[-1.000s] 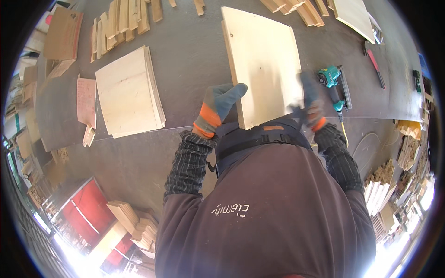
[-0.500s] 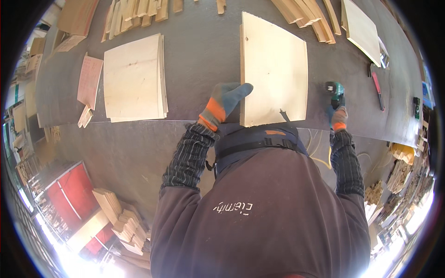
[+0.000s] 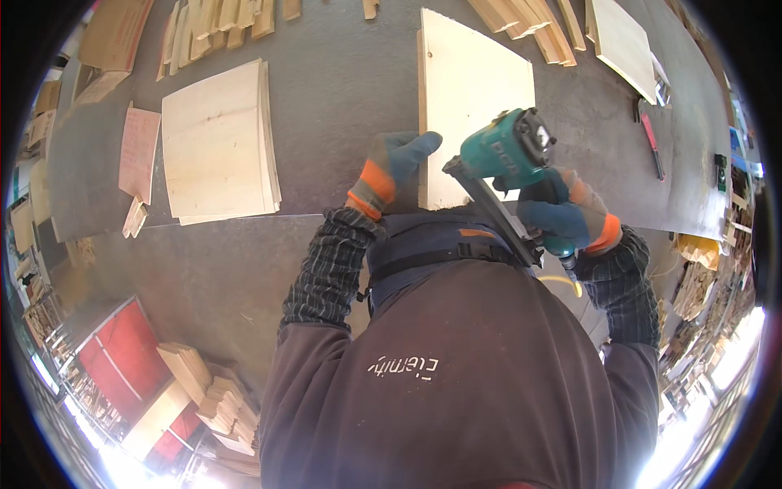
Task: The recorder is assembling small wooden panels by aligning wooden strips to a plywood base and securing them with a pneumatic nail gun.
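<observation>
One cardboard box (image 3: 118, 34) stands left; right fingers (image 3: 550, 220) grip a nailer (image 3: 503, 153).

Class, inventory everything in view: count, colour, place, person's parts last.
Nail gun: one, teal, over panel
Panel: one, pale, upper middle
Panel stack: one, pale, table's left
Pinkish board: one, pink, beside panel stack
Wood strips: many, tan, table's far side
Far panels: some, pale, upper right
Slim tool: one, red, right
Cardboard: some, brown, upper left
Hose: one, yellow, below nail gun
Table: one, dark grey, upper half
Red panels: some, red, lower left
Clutter: uncountable, mixed, rim
Left hand: one, blue-orange glove, gripping panel
Right hand: one, likewise, gripping nail gun
</observation>
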The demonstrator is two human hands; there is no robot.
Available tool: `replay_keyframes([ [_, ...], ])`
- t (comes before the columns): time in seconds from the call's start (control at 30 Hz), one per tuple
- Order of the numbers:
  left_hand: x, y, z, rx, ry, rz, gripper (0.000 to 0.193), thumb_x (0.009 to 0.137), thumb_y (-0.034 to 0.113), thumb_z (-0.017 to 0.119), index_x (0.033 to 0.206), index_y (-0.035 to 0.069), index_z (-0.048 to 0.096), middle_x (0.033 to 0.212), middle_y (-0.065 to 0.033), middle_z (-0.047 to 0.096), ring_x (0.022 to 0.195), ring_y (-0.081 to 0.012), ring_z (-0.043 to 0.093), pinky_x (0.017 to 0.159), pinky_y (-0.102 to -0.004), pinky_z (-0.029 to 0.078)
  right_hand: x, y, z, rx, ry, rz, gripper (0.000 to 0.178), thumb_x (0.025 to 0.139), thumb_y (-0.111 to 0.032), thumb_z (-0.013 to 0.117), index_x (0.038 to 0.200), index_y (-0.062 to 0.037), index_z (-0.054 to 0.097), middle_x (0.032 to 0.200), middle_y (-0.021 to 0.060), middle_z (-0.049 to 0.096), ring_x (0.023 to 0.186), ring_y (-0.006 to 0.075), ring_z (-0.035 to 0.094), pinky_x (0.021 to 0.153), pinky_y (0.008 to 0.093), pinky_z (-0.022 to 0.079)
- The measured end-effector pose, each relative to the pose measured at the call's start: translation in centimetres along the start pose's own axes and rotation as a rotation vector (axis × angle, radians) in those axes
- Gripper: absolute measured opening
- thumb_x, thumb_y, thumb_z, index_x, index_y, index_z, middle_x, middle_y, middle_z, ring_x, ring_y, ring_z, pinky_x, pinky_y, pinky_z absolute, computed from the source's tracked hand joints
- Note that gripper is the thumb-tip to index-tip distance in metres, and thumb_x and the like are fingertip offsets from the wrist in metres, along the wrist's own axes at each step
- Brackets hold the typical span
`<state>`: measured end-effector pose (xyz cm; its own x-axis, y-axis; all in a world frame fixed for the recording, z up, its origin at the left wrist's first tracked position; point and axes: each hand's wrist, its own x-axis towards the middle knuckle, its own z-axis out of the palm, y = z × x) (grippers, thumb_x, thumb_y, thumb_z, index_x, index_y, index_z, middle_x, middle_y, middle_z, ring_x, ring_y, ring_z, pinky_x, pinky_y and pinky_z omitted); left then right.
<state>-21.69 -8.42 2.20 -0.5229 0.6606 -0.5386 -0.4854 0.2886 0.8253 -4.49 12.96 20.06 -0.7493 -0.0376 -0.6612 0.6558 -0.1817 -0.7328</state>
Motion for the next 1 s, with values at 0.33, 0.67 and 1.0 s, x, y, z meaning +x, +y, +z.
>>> replay_keyframes([
  [0.33, -0.2, 0.3, 0.1, 0.076, 0.063, -0.026, 0.055, 0.096, 0.047, 0.075, 0.111, -0.007, 0.078, 0.082, -0.0079, 0.073, 0.071, -0.0145, 0.066, 0.063, -0.0291, 0.054, 1.2, -0.4, 1.0, 0.015, 0.038, 0.054, 0.039, 0.087, -0.008, 0.069, 0.125, 0.0046, 0.070, 0.074, -0.0006, 0.064, 0.067, 0.0072, 0.059, 0.061, 0.0251, 0.044],
  [0.67, 0.3, -0.3, -0.2, 0.029, -0.025, -0.033, 0.050, 0.098, 0.040, 0.073, 0.111, -0.008, 0.078, 0.086, -0.0104, 0.075, 0.072, -0.0166, 0.069, 0.065, -0.0304, 0.056, 1.3, 0.6, 0.0, -0.077, 0.041, 0.052, 0.036, 0.089, -0.010, 0.065, 0.122, 0.0038, 0.069, 0.075, 0.0003, 0.063, 0.064, 0.0080, 0.058, 0.059, 0.0256, 0.044],
  [1.0, 2.0, -2.9, -0.4, -0.328, -0.490, -0.011, 0.072, 0.106, 0.054, 0.061, 0.145, -0.007, 0.053, 0.140, -0.0223, 0.063, 0.123, -0.0288, 0.068, 0.106, -0.0429, 0.057, -0.2, 1.0, -2.9, 0.098, 0.265, -0.094, 0.047, 0.087, -0.011, 0.061, 0.130, 0.0079, 0.062, 0.072, 0.0018, 0.058, 0.059, 0.0100, 0.055, 0.056, 0.0248, 0.045],
])
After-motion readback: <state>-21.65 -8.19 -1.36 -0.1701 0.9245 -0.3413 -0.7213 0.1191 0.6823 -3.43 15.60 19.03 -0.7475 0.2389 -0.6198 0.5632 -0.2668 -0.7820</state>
